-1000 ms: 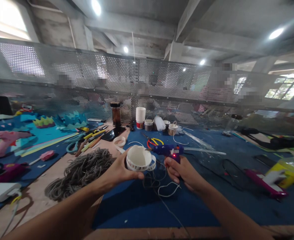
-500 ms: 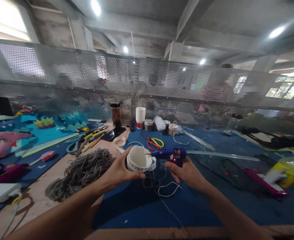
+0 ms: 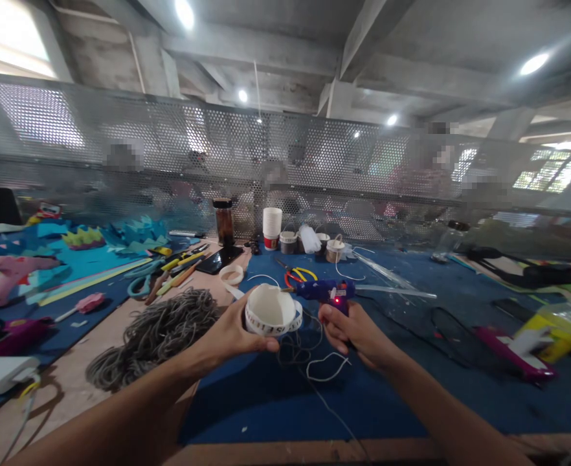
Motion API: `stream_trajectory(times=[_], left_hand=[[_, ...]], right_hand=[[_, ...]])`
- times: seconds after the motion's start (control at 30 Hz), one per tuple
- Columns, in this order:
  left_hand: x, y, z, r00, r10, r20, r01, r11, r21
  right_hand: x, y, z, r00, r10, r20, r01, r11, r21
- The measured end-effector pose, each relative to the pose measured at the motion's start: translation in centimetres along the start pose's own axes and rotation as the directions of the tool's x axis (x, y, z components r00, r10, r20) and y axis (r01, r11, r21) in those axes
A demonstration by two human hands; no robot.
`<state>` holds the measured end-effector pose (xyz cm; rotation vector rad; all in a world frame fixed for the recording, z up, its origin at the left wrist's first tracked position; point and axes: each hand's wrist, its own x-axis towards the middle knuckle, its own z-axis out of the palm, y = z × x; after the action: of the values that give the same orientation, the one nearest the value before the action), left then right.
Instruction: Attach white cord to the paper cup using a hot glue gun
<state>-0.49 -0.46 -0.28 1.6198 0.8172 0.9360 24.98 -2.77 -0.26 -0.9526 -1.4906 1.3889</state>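
My left hand [image 3: 239, 333] is closed around a white paper cup [image 3: 270, 309], tilted so that its inside faces me. A printed ribbon [image 3: 254, 321] runs round the cup and stands out in a loop on the right. My right hand [image 3: 346, 327] grips a blue hot glue gun [image 3: 327, 289] with a small red light lit. Its nozzle is at the cup's right rim; whether it touches cannot be made out. From its back sticks a clear glue stick [image 3: 397, 291]. White cord [image 3: 327, 369] lies on the blue mat below.
Grey yarn [image 3: 162, 336] is heaped at left, near scissors [image 3: 142, 281] and a phone [image 3: 221, 259]. Stacked paper cups [image 3: 272, 230], a brown jar [image 3: 224, 222] and red-and-yellow scissors [image 3: 300, 277] stand or lie beyond. A purple glue gun [image 3: 513, 353] lies at right. A perforated screen [image 3: 309, 162] borders the back.
The glue gun shifted right and its nozzle lowered along the cup's inner rim half a second ago, then came back up and left. The cup has turned slightly in my left hand.
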Motion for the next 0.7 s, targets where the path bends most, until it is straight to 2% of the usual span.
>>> stream_trajectory(times=[0.33, 0.7], left_hand=[[-0.4, 1.0, 0.3, 0.999, -0.045, 0.015, 0.045, 0.998, -0.053], [-0.5, 0.1, 0.5, 0.996, -0.058, 0.071, 0.073, 0.973, -0.219]], right_hand=[[0.2, 0.1, -0.3, 0.999, -0.041, -0.029, 0.034, 0.978, -0.204], [0.2, 0.9, -0.6, 0.996, -0.070, -0.047, 0.050, 0.939, -0.341]])
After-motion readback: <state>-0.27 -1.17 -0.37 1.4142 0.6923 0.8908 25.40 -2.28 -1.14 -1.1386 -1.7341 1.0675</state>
